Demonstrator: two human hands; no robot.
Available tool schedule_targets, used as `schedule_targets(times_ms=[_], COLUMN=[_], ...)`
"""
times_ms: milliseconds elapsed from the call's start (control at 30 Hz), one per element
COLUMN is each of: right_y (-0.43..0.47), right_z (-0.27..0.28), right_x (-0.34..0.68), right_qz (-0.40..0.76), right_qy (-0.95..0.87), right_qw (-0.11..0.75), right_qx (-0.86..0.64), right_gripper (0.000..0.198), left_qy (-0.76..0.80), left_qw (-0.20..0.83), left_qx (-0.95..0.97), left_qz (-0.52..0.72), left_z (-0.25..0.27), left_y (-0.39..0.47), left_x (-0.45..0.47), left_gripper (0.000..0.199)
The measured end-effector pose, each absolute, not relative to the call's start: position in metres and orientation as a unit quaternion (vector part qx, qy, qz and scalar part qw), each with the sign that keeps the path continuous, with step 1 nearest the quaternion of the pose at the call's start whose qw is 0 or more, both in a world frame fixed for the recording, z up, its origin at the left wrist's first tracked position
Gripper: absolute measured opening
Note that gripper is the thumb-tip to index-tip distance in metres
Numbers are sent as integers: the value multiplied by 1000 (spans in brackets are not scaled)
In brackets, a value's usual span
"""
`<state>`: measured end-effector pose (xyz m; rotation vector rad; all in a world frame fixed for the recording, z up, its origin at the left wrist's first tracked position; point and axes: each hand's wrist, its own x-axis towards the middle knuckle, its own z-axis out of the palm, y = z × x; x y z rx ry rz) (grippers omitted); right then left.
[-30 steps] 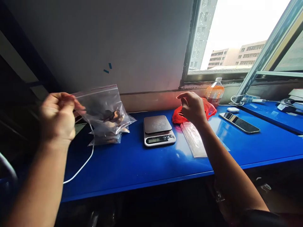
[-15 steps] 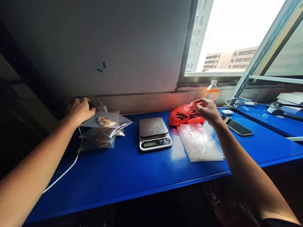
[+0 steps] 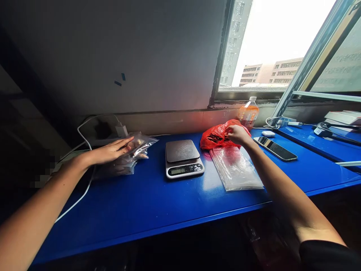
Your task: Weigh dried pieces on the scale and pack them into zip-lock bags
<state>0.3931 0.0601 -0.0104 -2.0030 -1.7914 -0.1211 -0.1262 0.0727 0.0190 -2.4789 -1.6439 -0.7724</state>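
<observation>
My left hand (image 3: 115,150) lies flat, fingers stretched out, on a stack of clear plastic bags (image 3: 143,145) holding pale and brown pieces. On the right, my right hand (image 3: 239,134) is at the opening of a crumpled red plastic bag (image 3: 210,137) with dark reddish dried pieces inside. Its fingers are curled together over the contents, and what they pinch is hidden. Between the hands stands a kitchen scale (image 3: 182,152) with a grey plate and a lit display. A pile of flat clear bags (image 3: 237,171) lies just in front of the red bag.
Behind the red bag stands a bottle of orange drink (image 3: 249,113). A phone (image 3: 275,148) and a small white case (image 3: 268,133) lie on the blue table (image 3: 158,210) at right. A white cable (image 3: 84,194) runs past my left forearm. A metal frame (image 3: 293,81) rises by the window.
My left hand has moved right and toward me, from the back of the clear bag stack to flat on top. My right hand has lowered and shifted left into the red bag's opening.
</observation>
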Motion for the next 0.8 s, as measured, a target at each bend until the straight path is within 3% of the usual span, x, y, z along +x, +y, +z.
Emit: schedule_targets(times_ms=[133, 300, 467, 667, 800], right_y=[62, 59, 61, 62, 59], right_z=[-18, -31, -39, -43, -44], right_x=[397, 397, 406, 417, 417], right_qz=[-62, -68, -91, -115, -100], right_qy=[-650, -678, -671, -642, -650], right_qw=[208, 183, 181, 198, 218], right_qx=[-728, -709, -714, -731, -721], right_gripper=[20, 12, 19, 31, 26], left_qy=[-580, -472, -390, -393, -389], left_qw=[64, 161, 88, 24, 14], left_qx=[-788, -822, -883, -873, -864], left_qz=[-197, -275, -244, -288, -320], left_z=[24, 23, -3, -24, -19], left_y=[65, 36, 12, 12, 12], left_x=[-123, -53, 0, -10, -9], left_gripper=[49, 36, 29, 24, 24])
